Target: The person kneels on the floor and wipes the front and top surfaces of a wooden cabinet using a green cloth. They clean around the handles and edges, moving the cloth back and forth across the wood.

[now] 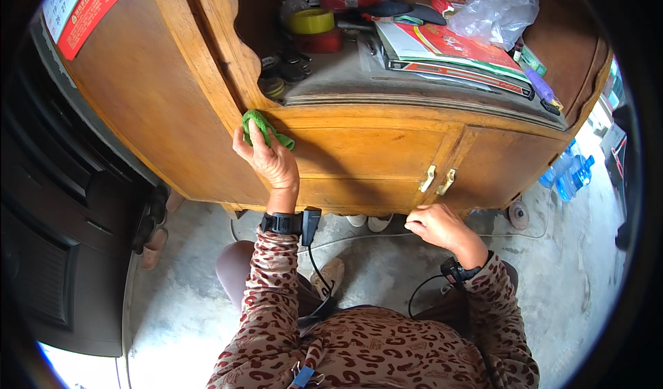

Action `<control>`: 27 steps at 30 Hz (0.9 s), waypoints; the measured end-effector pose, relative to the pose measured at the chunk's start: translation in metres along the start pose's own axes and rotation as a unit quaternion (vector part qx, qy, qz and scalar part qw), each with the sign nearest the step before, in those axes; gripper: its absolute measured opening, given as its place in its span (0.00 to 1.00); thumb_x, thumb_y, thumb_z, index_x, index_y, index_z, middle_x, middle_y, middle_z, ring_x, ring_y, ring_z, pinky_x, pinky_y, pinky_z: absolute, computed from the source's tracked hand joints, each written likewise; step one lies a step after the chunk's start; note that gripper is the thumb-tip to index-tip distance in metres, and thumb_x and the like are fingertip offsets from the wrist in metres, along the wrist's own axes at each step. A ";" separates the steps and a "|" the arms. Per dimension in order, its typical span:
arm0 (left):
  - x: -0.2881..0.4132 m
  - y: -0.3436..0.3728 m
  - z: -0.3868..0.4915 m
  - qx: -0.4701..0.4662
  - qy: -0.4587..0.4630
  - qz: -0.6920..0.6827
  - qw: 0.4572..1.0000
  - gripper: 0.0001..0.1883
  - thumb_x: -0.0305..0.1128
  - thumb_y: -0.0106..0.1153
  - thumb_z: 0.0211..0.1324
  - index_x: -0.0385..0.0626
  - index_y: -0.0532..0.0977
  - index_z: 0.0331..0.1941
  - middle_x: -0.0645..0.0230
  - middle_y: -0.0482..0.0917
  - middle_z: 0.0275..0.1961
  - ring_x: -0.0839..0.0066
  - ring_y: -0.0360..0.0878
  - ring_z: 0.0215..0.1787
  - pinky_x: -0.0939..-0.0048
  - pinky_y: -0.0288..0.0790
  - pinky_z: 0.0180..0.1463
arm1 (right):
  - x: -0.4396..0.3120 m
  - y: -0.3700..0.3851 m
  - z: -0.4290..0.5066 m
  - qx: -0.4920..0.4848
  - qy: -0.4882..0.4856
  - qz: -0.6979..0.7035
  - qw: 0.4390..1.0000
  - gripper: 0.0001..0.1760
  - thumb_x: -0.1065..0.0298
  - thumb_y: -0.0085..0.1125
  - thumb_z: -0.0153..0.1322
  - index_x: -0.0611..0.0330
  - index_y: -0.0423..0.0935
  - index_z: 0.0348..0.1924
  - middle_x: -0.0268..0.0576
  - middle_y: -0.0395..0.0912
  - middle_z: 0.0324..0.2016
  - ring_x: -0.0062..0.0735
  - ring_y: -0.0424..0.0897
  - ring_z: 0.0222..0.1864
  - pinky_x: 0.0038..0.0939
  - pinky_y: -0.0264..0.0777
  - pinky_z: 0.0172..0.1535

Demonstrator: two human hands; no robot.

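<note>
My left hand (pixel 270 161) presses a crumpled green cloth (pixel 256 124) against the front frame of a wooden cabinet (pixel 362 153), just below the scalloped trim of the open shelf. Part of the cloth is hidden under my fingers. Lower and to the right, my right hand (pixel 440 226) hangs before the cabinet's bottom edge with its fingers curled. It appears to hold nothing. Above that hand, two pale handles (pixel 428 178) sit side by side on the cabinet doors.
On the shelf (pixel 331 78) lie folders and papers (pixel 450 52), a plastic bag (pixel 497 10), tape rolls (pixel 311 22) and keys (pixel 292 65). A dark door (pixel 52 223) stands left, near slippers (pixel 154 249). Blue water bottles (pixel 570 174) are right. A cable (pixel 362 237) crosses the floor.
</note>
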State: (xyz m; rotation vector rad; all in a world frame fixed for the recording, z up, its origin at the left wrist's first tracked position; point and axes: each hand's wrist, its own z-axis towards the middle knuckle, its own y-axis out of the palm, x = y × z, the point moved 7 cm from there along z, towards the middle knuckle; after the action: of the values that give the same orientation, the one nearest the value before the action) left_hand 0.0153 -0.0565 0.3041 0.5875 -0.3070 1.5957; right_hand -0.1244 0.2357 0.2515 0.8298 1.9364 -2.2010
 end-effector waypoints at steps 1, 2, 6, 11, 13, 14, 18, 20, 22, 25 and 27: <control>0.004 -0.001 0.008 -0.002 0.032 0.039 0.999 0.30 0.13 0.54 0.51 0.49 0.70 0.60 0.52 0.62 0.60 0.53 0.65 0.60 0.60 0.64 0.62 | 0.000 0.000 0.000 0.003 0.003 0.001 1.000 0.10 0.63 0.58 0.67 0.60 0.81 0.31 0.46 0.80 0.27 0.50 0.79 0.30 0.40 0.72 0.35; 0.010 -0.001 0.019 -0.002 0.064 0.078 0.995 0.30 0.13 0.54 0.51 0.49 0.70 0.59 0.52 0.62 0.60 0.53 0.65 0.60 0.60 0.63 0.62 | 0.000 0.000 -0.001 0.003 -0.001 0.001 1.000 0.09 0.64 0.58 0.67 0.61 0.81 0.31 0.47 0.80 0.27 0.50 0.79 0.30 0.40 0.72 0.35; 0.037 0.010 0.065 -0.006 0.121 0.124 0.985 0.28 0.14 0.53 0.49 0.45 0.70 0.57 0.49 0.64 0.58 0.49 0.64 0.59 0.57 0.62 0.61 | 0.001 0.008 0.004 -0.014 0.010 -0.003 1.000 0.08 0.64 0.58 0.67 0.59 0.80 0.30 0.46 0.80 0.27 0.50 0.79 0.32 0.42 0.72 0.36; 0.049 0.005 0.058 -0.027 0.138 0.144 0.980 0.27 0.16 0.54 0.49 0.43 0.71 0.57 0.47 0.65 0.57 0.46 0.64 0.59 0.55 0.62 0.61 | -0.002 0.017 0.014 -0.024 0.003 -0.011 1.000 0.09 0.63 0.57 0.67 0.59 0.80 0.29 0.46 0.80 0.28 0.51 0.79 0.33 0.43 0.72 0.37; 0.051 -0.002 0.035 -0.015 0.164 0.152 0.974 0.26 0.17 0.54 0.51 0.42 0.70 0.57 0.45 0.65 0.57 0.46 0.65 0.58 0.55 0.62 0.61 | -0.001 0.018 0.017 -0.021 0.008 -0.015 1.000 0.10 0.62 0.57 0.68 0.58 0.80 0.29 0.46 0.79 0.28 0.51 0.79 0.34 0.43 0.72 0.37; 0.041 -0.002 0.033 -0.032 0.117 0.152 0.981 0.26 0.17 0.55 0.51 0.42 0.70 0.57 0.45 0.65 0.57 0.46 0.65 0.58 0.55 0.62 0.61 | 0.001 0.019 0.019 -0.020 0.017 -0.018 0.999 0.11 0.61 0.56 0.68 0.58 0.79 0.29 0.46 0.79 0.28 0.51 0.79 0.34 0.44 0.72 0.37; 0.040 0.001 0.058 -0.021 0.126 0.181 0.975 0.21 0.21 0.56 0.56 0.43 0.71 0.55 0.49 0.67 0.54 0.49 0.68 0.57 0.59 0.66 0.58 | -0.001 0.023 0.020 -0.020 -0.004 -0.004 1.000 0.09 0.63 0.56 0.68 0.59 0.79 0.29 0.47 0.79 0.28 0.52 0.79 0.34 0.44 0.72 0.37; 0.049 0.009 0.087 -0.019 0.154 0.199 0.968 0.20 0.22 0.56 0.56 0.42 0.71 0.55 0.50 0.67 0.54 0.49 0.68 0.56 0.59 0.67 0.57 | -0.001 0.025 0.020 -0.024 -0.008 -0.003 1.000 0.09 0.63 0.56 0.68 0.59 0.79 0.28 0.47 0.79 0.28 0.53 0.79 0.33 0.44 0.72 0.36; 0.058 0.015 0.106 -0.015 0.166 0.210 0.963 0.22 0.21 0.56 0.55 0.42 0.71 0.55 0.49 0.67 0.55 0.49 0.68 0.56 0.58 0.67 0.57 | -0.002 0.025 0.019 -0.026 -0.014 -0.006 1.000 0.09 0.63 0.57 0.68 0.59 0.78 0.28 0.47 0.79 0.27 0.53 0.79 0.33 0.44 0.72 0.36; 0.066 0.019 0.103 -0.006 0.174 0.192 0.966 0.23 0.20 0.56 0.53 0.41 0.71 0.56 0.47 0.66 0.55 0.48 0.67 0.56 0.57 0.66 0.57 | 0.000 0.018 0.017 -0.010 -0.011 -0.011 1.000 0.10 0.63 0.57 0.68 0.59 0.78 0.27 0.47 0.79 0.27 0.52 0.79 0.33 0.44 0.73 0.36; 0.063 0.015 0.075 -0.003 0.169 0.186 0.968 0.19 0.23 0.56 0.57 0.41 0.72 0.54 0.49 0.67 0.55 0.49 0.69 0.56 0.58 0.68 0.56 | 0.003 0.013 0.015 0.007 0.001 -0.011 1.000 0.10 0.63 0.57 0.67 0.59 0.78 0.27 0.47 0.79 0.27 0.52 0.79 0.33 0.44 0.73 0.36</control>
State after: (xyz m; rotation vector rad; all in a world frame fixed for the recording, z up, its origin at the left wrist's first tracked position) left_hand 0.0136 -0.0442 0.4022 0.2516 -0.1705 2.0213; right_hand -0.1267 0.2197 0.2395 0.8168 1.9433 -2.2291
